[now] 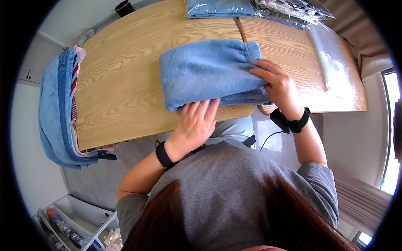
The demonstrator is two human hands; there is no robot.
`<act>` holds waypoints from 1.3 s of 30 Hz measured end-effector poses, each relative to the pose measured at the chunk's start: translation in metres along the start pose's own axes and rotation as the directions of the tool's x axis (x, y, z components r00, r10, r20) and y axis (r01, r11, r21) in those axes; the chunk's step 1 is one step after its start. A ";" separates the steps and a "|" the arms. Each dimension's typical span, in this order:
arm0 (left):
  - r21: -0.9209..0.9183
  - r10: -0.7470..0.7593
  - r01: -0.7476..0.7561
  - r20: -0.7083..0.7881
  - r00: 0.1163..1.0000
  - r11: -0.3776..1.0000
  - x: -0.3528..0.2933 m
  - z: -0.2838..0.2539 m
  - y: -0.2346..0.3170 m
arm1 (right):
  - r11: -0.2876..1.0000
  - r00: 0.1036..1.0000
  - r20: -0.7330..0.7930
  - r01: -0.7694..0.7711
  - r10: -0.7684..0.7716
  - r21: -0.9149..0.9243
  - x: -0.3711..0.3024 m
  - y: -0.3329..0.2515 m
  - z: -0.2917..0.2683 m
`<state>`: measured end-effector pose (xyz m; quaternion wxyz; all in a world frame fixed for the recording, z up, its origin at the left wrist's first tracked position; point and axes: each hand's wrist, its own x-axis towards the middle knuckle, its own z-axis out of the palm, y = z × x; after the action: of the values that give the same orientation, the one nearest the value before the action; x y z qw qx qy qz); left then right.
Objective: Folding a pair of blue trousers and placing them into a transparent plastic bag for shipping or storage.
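Note:
A light blue fleece garment (209, 71) lies folded in a rough rectangle on the wooden table. Its gathered, ribbed band (253, 51) is at the far right corner, and the layers show along its near right edge. My left hand (197, 123) rests at the garment's near edge, with its fingers stretched out and touching the fabric. Over the right end lies my right hand (279, 85), its fingers extended flat on the top layer. Neither hand has its fingers closed round the cloth.
Folded jeans and other clothes (58, 108) hang over the table's left edge. At the far side lie a bagged blue garment (220, 8) and a pile of clear-bagged items (293, 12). Clear plastic bags (335, 62) lie at the right. A gap (240, 29) splits the tabletop.

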<state>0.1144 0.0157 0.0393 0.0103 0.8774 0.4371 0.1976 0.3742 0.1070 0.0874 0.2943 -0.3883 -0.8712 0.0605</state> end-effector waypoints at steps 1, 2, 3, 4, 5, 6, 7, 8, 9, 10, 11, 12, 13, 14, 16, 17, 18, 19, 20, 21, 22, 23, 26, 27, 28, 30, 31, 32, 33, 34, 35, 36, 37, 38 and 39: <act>0.001 0.000 0.000 0.001 1.000 1.000 -0.001 0.003 0.000 | 0.998 0.997 -0.069 0.019 -0.023 -0.056 0.004 -0.001 -0.002; 0.078 -0.059 0.059 0.002 0.998 0.995 -0.003 0.006 0.000 | 0.989 0.985 -0.155 0.059 -0.079 -0.133 0.010 -0.004 -0.004; 0.156 -0.120 0.118 -0.001 0.993 0.981 -0.004 0.007 0.000 | 0.990 0.985 -0.156 0.059 -0.079 -0.130 0.014 -0.005 -0.008; 0.176 -0.116 0.111 0.014 0.993 0.978 -0.002 0.004 0.001 | 0.977 0.973 -0.196 0.083 -0.122 -0.197 0.019 -0.007 -0.012; 0.176 -0.117 0.112 0.017 0.993 0.978 -0.003 0.004 0.001 | 0.959 0.958 -0.232 0.103 -0.167 -0.264 0.021 -0.008 -0.015; 0.198 -0.120 0.113 0.025 0.992 0.974 -0.003 0.004 0.000 | 0.952 0.949 -0.258 0.106 -0.184 -0.288 0.021 -0.010 -0.017; 0.220 -0.124 0.114 0.033 0.992 0.969 -0.004 0.005 0.000 | 0.952 0.949 -0.258 0.105 -0.182 -0.288 0.018 -0.010 -0.018; 0.219 -0.124 0.114 0.034 0.992 0.969 -0.005 0.005 -0.001 | 0.949 0.956 -0.245 0.084 -0.163 -0.304 0.013 -0.010 -0.018; 0.225 -0.123 0.106 0.061 0.991 0.969 -0.005 0.006 -0.002 | 0.944 0.961 -0.236 0.065 -0.147 -0.322 0.009 -0.009 -0.018; 0.228 -0.121 0.098 0.088 0.989 0.969 -0.006 0.006 -0.002 | 0.954 0.967 -0.232 0.034 -0.107 -0.297 0.002 -0.005 -0.012; 0.229 -0.121 0.098 0.085 0.989 0.969 -0.006 0.005 -0.002 | 0.961 0.987 -0.153 0.001 -0.045 -0.275 -0.009 0.002 -0.004; 0.184 -0.138 0.115 0.112 0.984 0.976 -0.005 0.003 0.000 | 0.973 0.998 -0.060 -0.047 0.035 -0.225 -0.020 0.004 0.005; 0.143 -0.157 0.137 0.142 0.977 0.980 -0.003 -0.001 0.000 | 0.980 0.993 0.040 -0.099 0.107 -0.175 -0.030 0.005 0.011; 0.140 -0.154 0.135 0.136 0.979 0.981 -0.003 -0.011 -0.002 | 0.983 0.991 0.058 -0.108 0.118 -0.151 -0.035 0.004 0.010; -0.343 0.019 0.043 0.174 0.985 0.939 -0.004 -0.044 -0.017 | 0.971 0.976 0.112 -0.165 0.185 -0.174 -0.037 -0.007 0.004; -0.536 -0.016 0.134 0.219 0.976 0.834 -0.007 -0.060 -0.025 | 0.955 0.962 0.140 -0.203 0.236 -0.218 -0.036 -0.012 -0.001; -0.545 -0.047 0.148 0.195 0.980 0.825 0.003 -0.081 -0.030 | 0.952 0.961 0.137 -0.207 0.242 -0.227 -0.036 -0.010 -0.003; -0.556 -0.079 0.163 0.173 0.982 0.815 0.015 -0.095 -0.035 | 0.947 0.970 0.077 -0.204 0.229 -0.247 -0.037 -0.008 -0.004; -0.504 -0.061 0.083 0.061 0.996 0.860 0.029 -0.095 -0.044 | 0.943 0.978 0.016 -0.198 0.210 -0.266 -0.036 -0.008 -0.007; -0.432 -0.039 0.013 -0.051 0.998 0.902 0.044 -0.096 -0.053 | 0.944 0.979 0.011 -0.195 0.205 -0.265 -0.026 -0.013 -0.010; -0.389 0.013 0.004 0.042 0.999 0.921 0.052 -0.093 -0.064 | 0.966 0.990 0.010 -0.136 0.142 -0.219 -0.009 -0.022 -0.009; -0.380 0.008 0.008 0.040 0.999 0.925 0.057 -0.087 -0.069 | 0.982 0.997 0.006 -0.076 0.078 -0.172 0.006 -0.029 -0.004; -0.030 0.087 -0.082 0.324 0.942 0.996 0.064 -0.060 -0.082 | 0.921 0.982 0.092 -0.120 0.165 -0.371 0.008 -0.026 0.021; -0.022 0.091 -0.089 0.322 0.942 0.996 0.063 -0.052 -0.083 | 0.897 0.965 0.122 -0.162 0.231 -0.412 0.005 -0.019 0.032; -0.008 0.070 -0.072 0.366 0.928 0.997 0.062 -0.044 -0.081 | 0.907 0.963 0.114 -0.187 0.246 -0.376 -0.001 -0.009 0.035; -0.003 0.049 -0.053 0.422 0.905 0.999 0.066 -0.035 -0.080 | 0.942 0.952 0.112 -0.258 0.286 -0.216 -0.004 -0.002 0.037; -0.006 0.066 -0.069 0.419 0.906 0.998 0.067 -0.035 -0.080 | 0.930 0.945 0.113 -0.272 0.307 -0.248 -0.003 -0.005 0.036; -0.017 0.039 -0.035 0.442 0.896 0.999 0.065 -0.037 -0.080 | 0.945 0.950 0.118 -0.262 0.288 -0.195 -0.002 -0.005 0.037; -0.034 0.034 -0.021 0.457 0.889 0.999 0.068 -0.038 -0.081 | 0.953 0.954 0.109 -0.260 0.278 -0.159 0.000 -0.002 0.035; -0.034 0.030 -0.016 0.449 0.893 0.999 0.068 -0.036 -0.082 | 0.968 0.962 0.121 -0.238 0.246 -0.080 0.000 0.004 0.034; -0.031 0.023 -0.010 0.461 0.887 0.999 0.069 -0.037 -0.082 | 0.975 0.962 0.161 -0.221 0.220 -0.009 -0.001 0.012 0.031; -0.037 0.015 0.002 0.470 0.882 0.999 0.071 -0.040 -0.081 | 0.987 0.972 0.195 -0.149 0.134 0.062 -0.003 0.023 0.027; -0.044 0.007 0.016 0.482 0.876 0.999 0.072 -0.040 -0.081 | 0.988 0.973 0.227 -0.079 0.047 0.135 -0.005 0.035 0.020; -0.048 -0.008 0.035 0.485 0.874 0.998 0.070 -0.040 -0.080 | 0.947 0.957 0.288 -0.132 0.044 0.293 -0.002 0.047 0.002; -0.047 -0.034 0.066 0.492 0.870 0.997 0.067 -0.039 -0.080 | 0.875 0.938 0.346 -0.184 0.020 0.448 0.002 0.058 -0.016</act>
<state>0.0756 0.1110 0.0825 0.1532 0.8864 0.4364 -0.0181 0.4194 0.1466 0.0821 0.2261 -0.3349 -0.8445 0.3515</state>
